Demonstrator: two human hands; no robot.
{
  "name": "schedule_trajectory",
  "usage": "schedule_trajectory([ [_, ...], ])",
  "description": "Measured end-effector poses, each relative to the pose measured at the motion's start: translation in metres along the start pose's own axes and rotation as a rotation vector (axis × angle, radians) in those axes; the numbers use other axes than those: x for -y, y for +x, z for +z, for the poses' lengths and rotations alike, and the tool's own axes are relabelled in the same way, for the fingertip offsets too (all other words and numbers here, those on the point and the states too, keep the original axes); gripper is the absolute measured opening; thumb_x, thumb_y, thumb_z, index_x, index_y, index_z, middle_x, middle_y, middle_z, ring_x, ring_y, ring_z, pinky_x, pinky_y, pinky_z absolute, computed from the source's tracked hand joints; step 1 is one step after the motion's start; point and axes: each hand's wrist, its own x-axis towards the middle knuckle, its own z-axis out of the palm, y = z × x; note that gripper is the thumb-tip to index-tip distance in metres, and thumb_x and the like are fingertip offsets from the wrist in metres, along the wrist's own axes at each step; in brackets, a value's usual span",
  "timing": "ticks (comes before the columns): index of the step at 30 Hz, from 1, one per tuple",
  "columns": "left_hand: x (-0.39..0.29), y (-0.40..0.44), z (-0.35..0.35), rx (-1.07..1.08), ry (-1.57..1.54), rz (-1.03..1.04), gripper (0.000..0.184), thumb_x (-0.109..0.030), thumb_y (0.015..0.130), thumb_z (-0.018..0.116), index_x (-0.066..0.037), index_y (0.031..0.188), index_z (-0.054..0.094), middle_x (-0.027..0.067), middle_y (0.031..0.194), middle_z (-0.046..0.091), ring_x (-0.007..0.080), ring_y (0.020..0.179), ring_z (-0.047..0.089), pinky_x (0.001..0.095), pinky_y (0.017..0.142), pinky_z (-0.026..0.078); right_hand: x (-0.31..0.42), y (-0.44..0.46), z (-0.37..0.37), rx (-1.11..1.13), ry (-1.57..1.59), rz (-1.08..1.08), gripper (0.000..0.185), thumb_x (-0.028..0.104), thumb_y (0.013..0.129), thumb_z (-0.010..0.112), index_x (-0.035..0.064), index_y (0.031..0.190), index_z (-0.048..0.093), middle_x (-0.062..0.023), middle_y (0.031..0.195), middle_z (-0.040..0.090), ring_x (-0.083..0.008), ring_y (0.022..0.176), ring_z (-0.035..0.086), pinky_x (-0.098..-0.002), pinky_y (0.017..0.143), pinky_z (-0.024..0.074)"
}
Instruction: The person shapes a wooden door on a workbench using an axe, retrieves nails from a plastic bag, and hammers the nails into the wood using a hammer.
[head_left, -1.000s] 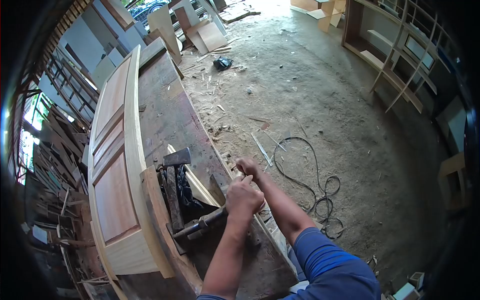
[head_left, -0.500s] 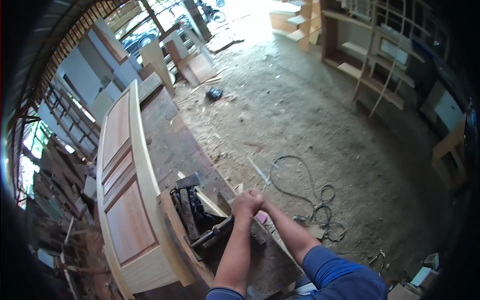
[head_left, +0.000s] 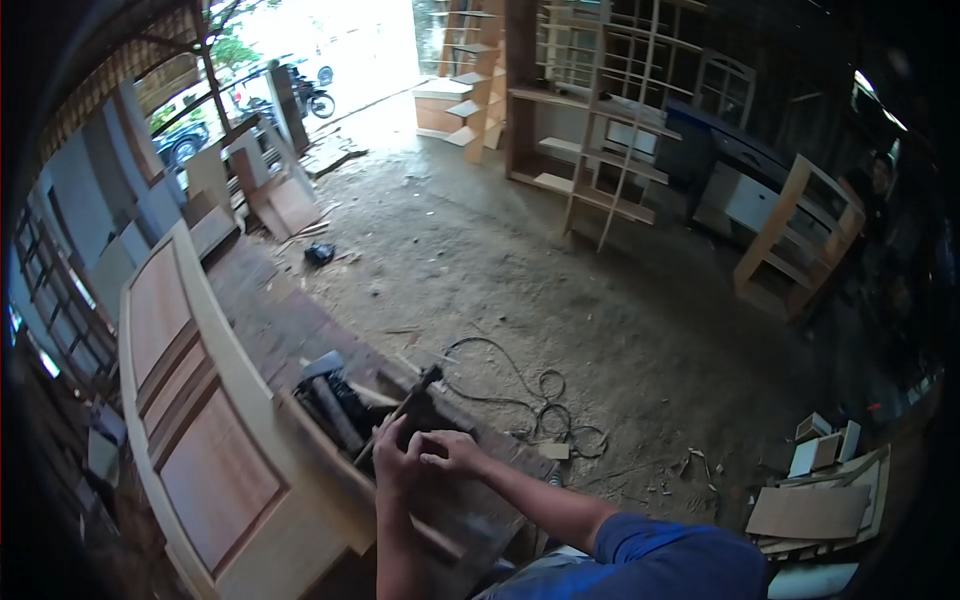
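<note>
Carpentry workshop: panelled door (head_left: 222, 475), workbench (head_left: 262, 302)

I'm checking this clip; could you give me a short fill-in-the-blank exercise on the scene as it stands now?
1. In the picture, the panelled wooden piece lies to the ____ of the left hand and the right hand.
2. No gloves cover these hands; both are ____.
3. The sleeve on the right arm is coloured ____.
4. The looped dark cable lies on the ____.

Missing words: left; bare; blue; floor.
</note>
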Motion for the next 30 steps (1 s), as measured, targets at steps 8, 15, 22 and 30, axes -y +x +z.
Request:
schedule_trajectory([
  [8, 0.151, -0.209, -0.137, -0.108, 0.541, -0.237, 0.08, -0.041, 0.097, 0.072, -0.001, 0.162, 0.047, 0.0264, 0.171, 0.041, 0.04, 0.162, 0.034, 0.056, 0.137, 0.018, 0.09, -0.054, 0.123, 0.19, -0.06, 0.105, 0.105, 0.05, 0.095, 0.079, 0.0133, 0.175, 0.022, -0.0321, 0.164, 0.047, -0.0432, 0.151, 0.05, -0.0467, 0.125, 0.0419],
  [15, 0.162, -0.248, -0.181, -0.043, 0.552, -0.386, 0.105, -0.063, 0.096, 0.068, -0.004, 0.172, 0.029, 0.02, 0.18, 0.026, 0.0339, 0.169, 0.018, 0.0499, 0.139, 0.01, 0.144, -0.054, 0.117, 0.276, -0.3, 0.362, 0.105, 0.035, 0.092, 0.077, 0.0131, 0.174, 0.014, -0.0346, 0.133, 0.071, -0.0506, 0.126, 0.068, -0.0537, 0.111, 0.0536],
  [22, 0.168, -0.212, -0.206, 0.135, 0.614, -0.434, 0.116, -0.073, 0.094, 0.063, -0.007, 0.176, 0.017, 0.0144, 0.185, 0.013, 0.0294, 0.172, 0.005, 0.0513, 0.139, -0.002, 0.133, -0.064, 0.125, 0.176, -0.211, 0.357, 0.096, 0.038, 0.093, 0.076, 0.0126, 0.171, 0.028, -0.0324, 0.14, 0.068, -0.049, 0.13, 0.067, -0.0528, 0.114, 0.0523],
  [30, 0.159, -0.174, -0.21, 0.152, 0.668, -0.416, 0.114, -0.075, 0.095, 0.056, -0.007, 0.177, 0.015, 0.0137, 0.186, 0.011, 0.0305, 0.172, 0.001, 0.0574, 0.137, -0.007, 0.146, -0.069, 0.119, 0.077, -0.112, 0.368, 0.088, 0.048, 0.09, 0.083, 0.0087, 0.161, 0.049, -0.0275, 0.145, 0.068, -0.0429, 0.135, 0.066, -0.0485, 0.114, 0.0522],
])
